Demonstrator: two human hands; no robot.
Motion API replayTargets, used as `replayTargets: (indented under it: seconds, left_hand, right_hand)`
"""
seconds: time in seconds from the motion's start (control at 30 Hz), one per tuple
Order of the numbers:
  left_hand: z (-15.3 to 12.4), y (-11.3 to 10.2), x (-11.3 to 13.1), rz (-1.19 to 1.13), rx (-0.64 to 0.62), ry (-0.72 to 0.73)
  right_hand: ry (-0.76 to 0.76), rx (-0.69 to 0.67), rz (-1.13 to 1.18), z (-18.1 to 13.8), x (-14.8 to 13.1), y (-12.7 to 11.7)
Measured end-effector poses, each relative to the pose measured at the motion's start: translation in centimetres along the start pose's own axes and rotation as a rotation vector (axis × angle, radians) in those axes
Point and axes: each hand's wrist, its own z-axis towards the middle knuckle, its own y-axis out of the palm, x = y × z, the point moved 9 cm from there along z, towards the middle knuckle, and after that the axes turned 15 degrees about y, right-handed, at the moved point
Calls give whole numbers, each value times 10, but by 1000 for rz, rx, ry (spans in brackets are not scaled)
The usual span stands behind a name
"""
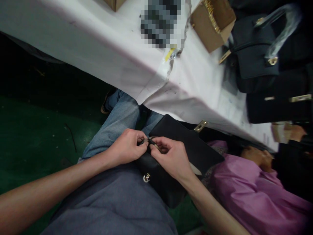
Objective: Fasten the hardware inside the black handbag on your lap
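Note:
A black handbag point(162, 184) rests on my lap, its flap point(183, 140) folded back toward the table. The flap carries a gold clasp plate point(201, 126), and a gold turn lock point(146, 177) sits on the bag's front. At the bag's left upper corner, my left hand point(129, 146) is closed, thumb and fingers pinching a thin dark part at the edge. My right hand point(172, 156) meets it there, also closed in a pinch on the bag's edge. The fingers hide exactly which part of the bag they grip.
A white-covered table point(117, 55) stands ahead. On it are an open cardboard box point(215, 24) with gold pieces, a pixelated object point(160, 23), and black handbags point(256, 52) at right. A person in a pink sleeve point(234, 179) sits close on my right.

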Motion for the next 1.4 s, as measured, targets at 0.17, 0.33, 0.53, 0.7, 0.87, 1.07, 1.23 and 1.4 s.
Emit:
replayTargets:
  seconds: [0.17,0.33,0.53,0.7,0.87,1.07,1.23,1.4]
  left_hand:
    - [-2,1,-4,-23,-30,-6]
    - [-4,3,-6,-85,-59,-3]
    - [-4,3,-9,-132,-92,-28]
    - [-3,4,-11,-172,-147,-35]
    - [0,3,-11,-108,-100,-1]
    - [1,2,-3,-67,-70,13]
    - [-4,3,5,-80,-90,35]
    - [-7,4,14,-37,-87,76]
  right_hand:
    - [32,-44,-59,4,-3,4]
    - [-6,-87,-143,7,-6,9]
    - [-27,-115,-144,8,-5,12]
    - [-33,-171,-114,8,-8,13]
    - [36,-238,-18,9,0,13]
    - [3,-119,-67,4,-4,2]
    - [-54,-243,-62,4,-5,7]
    - [-24,-331,32,8,1,9]
